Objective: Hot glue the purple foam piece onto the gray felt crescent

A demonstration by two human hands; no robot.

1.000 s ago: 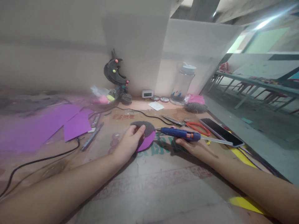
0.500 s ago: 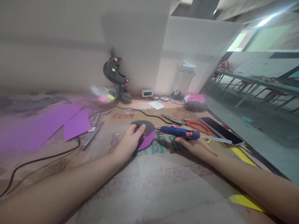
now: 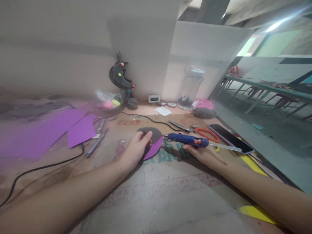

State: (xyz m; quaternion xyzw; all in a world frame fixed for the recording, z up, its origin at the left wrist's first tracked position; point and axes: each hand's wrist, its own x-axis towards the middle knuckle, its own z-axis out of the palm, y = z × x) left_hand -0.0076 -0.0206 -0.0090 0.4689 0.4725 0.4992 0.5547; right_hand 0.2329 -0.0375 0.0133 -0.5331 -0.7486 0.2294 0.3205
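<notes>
My left hand (image 3: 139,146) pinches a round purple disc (image 3: 154,149) whose upper part is covered with grey, fuzzy-looking material (image 3: 156,134). The thumb lies on the grey part, and the other fingers are mostly hidden behind it. In my right hand (image 3: 195,152) is a blue glue gun (image 3: 186,139), held level with a clear glue stick (image 3: 225,147) poking out of its back end. Its metal nozzle points left and reaches the disc's right edge, where grey and purple meet. Whether the tip touches the disc I cannot tell.
Orange-handled scissors (image 3: 207,134) and a phone (image 3: 231,139) lie beyond my right hand. At the back stand a water bottle (image 3: 191,87), a small digital clock (image 3: 154,98) and a grey crescent moon ornament (image 3: 119,75). Purple sheets (image 3: 81,130) and a pen (image 3: 96,144) are left; a black cable (image 3: 44,166) crosses the table.
The view has shifted very slightly. Both hands, the disc and the glue gun keep nearly the same positions relative to each other.
</notes>
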